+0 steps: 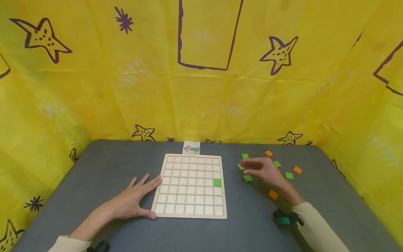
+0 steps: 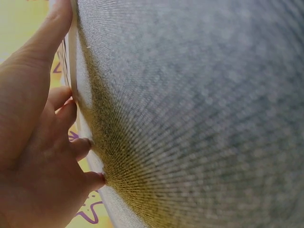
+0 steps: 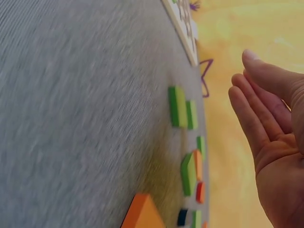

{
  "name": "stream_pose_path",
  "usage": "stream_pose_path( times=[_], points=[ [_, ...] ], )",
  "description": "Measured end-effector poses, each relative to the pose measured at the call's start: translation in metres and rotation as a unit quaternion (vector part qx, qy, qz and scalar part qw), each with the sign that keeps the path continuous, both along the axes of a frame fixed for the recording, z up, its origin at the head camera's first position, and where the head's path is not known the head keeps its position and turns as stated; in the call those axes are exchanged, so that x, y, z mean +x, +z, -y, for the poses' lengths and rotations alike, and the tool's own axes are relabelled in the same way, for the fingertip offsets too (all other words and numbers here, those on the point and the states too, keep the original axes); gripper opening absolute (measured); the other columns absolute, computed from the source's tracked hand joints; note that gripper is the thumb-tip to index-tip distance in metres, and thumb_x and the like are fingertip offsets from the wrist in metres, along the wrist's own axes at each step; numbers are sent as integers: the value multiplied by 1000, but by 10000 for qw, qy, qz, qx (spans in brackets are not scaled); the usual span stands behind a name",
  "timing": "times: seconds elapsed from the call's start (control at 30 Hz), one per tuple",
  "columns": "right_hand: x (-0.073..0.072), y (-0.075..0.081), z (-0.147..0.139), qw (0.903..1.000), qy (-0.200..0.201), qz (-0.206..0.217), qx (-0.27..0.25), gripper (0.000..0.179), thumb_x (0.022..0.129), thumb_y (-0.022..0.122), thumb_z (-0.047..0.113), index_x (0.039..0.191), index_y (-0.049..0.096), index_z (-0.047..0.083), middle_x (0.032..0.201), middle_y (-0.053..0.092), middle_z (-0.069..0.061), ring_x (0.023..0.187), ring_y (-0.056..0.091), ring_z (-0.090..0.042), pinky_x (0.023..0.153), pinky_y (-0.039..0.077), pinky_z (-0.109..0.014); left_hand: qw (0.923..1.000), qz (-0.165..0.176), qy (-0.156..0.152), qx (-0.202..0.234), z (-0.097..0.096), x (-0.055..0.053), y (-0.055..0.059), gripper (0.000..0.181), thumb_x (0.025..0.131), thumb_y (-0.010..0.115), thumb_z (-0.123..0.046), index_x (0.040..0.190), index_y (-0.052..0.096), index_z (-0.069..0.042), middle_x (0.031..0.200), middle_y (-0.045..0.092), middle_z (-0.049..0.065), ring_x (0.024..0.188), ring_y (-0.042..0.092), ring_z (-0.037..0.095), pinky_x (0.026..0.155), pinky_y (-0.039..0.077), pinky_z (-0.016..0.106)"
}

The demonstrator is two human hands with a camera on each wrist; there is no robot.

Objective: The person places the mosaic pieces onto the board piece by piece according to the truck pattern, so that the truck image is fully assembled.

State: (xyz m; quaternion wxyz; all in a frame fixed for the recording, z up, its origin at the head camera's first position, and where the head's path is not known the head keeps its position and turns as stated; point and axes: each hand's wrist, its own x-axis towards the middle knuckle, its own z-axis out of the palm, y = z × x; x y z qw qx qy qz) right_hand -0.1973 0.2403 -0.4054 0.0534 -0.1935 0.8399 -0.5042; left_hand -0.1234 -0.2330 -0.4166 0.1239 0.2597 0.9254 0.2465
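A pale wooden grid board [image 1: 190, 216] lies on the grey table. One green square tile [image 1: 217, 182] sits in a cell near its right side. My left hand [image 1: 132, 200] is spread on the table, thumb and fingertips touching the board's left edge. In the left wrist view, the left hand's fingers [image 2: 66, 114] meet that edge. Over the loose tiles on the right hovers my right hand [image 1: 266, 171], its fingers fairly straight, thumb apart, nothing held. Green tiles [image 1: 247, 178] lie below and around it. The right wrist view shows the right hand [image 3: 275, 128] raised above the table.
A small printed picture card [image 1: 191, 147] lies against the board's far edge. Orange tiles [image 1: 273, 195] are scattered among the green ones on the right. A yellow patterned cloth [image 1: 201, 87] hangs behind the table and along its sides.
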Motion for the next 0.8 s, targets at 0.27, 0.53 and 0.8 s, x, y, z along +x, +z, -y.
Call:
stream_pose_path(
  times=[0.27, 0.53, 0.8],
  points=[
    [-2, -10, -20, 9990, 150, -196, 362, 41, 86, 74, 11, 122, 65, -5, 114, 69, -20, 103, 69, -28, 83, 53, -19, 10000, -21, -31, 19, 0, -1, 1, 113, 66, 73, -68, 155, 30, -13, 160, 26, 8, 146, 11, 47, 107, 1, 72],
    [4, -16, -29, 9984, 279, -94, 475, 41, 84, 76, 11, 122, 67, -2, 113, 71, -16, 102, 69, -27, 81, 55, -22, 10000, 42, -9, -25, 0, 0, 0, 114, 65, 73, -69, 155, 30, -15, 161, 25, 6, 146, 10, 47, 107, 1, 72],
    [3, -19, -28, 9957, 420, -238, 794, 42, 82, 77, 8, 123, 67, 2, 114, 71, -13, 106, 68, -30, 83, 55, -25, 10000, -8, -14, 45, 0, 0, -1, 113, 65, 73, -68, 155, 31, -14, 161, 26, 7, 146, 10, 47, 107, 1, 72]
  ],
)
